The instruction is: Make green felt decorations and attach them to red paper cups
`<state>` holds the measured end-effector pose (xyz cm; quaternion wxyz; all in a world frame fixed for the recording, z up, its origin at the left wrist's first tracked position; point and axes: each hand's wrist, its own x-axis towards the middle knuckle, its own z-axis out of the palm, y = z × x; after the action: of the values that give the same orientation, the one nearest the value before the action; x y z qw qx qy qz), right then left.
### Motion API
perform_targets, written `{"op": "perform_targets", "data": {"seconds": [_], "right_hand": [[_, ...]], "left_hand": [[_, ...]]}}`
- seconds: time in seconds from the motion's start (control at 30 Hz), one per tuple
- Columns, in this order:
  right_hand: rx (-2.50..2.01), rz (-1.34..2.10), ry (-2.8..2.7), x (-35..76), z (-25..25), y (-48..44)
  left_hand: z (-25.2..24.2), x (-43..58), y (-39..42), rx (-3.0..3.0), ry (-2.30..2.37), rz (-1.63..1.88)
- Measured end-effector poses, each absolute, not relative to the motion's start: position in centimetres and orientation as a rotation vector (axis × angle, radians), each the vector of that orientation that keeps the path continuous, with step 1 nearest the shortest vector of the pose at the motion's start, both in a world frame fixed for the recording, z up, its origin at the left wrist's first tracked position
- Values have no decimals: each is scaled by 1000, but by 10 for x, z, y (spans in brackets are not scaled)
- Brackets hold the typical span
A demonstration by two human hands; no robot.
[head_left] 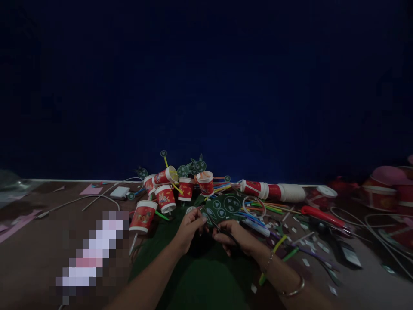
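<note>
Just ahead of my hands is a dark green paper piece (227, 204) printed with pale round motifs and a leaf-like shape. My left hand (191, 229) is closed at its near left edge, thumb and fingers pinched together on the paper. In my right hand (235, 236) is a pair of dark-handled scissors (232, 239); the fingers wrap the handles, and the blades point up and left at the paper near my left fingertips. Dim light hides exactly where the blades meet the paper. A bracelet and a bangle are on my right wrist and forearm.
Several red paper cups (165, 199) with straws and green cutouts stand and lean beyond my left hand. A stack of cups (287, 192) lies on its side at right. Coloured straws (274, 209), a red-handled tool (324, 216) and paper scraps lie rightward. A white cable (77, 199) runs left.
</note>
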<state>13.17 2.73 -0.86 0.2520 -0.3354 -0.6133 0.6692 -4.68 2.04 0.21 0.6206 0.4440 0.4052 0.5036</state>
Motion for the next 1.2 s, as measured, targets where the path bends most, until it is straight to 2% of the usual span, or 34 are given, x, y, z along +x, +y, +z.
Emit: {"op": "perform_targets", "data": {"seconds": [1.2], "right_hand": [[-928, 1853, -1770, 142, -4, 31]], "left_hand": [[14, -48, 19, 978, 889, 1072]]}}
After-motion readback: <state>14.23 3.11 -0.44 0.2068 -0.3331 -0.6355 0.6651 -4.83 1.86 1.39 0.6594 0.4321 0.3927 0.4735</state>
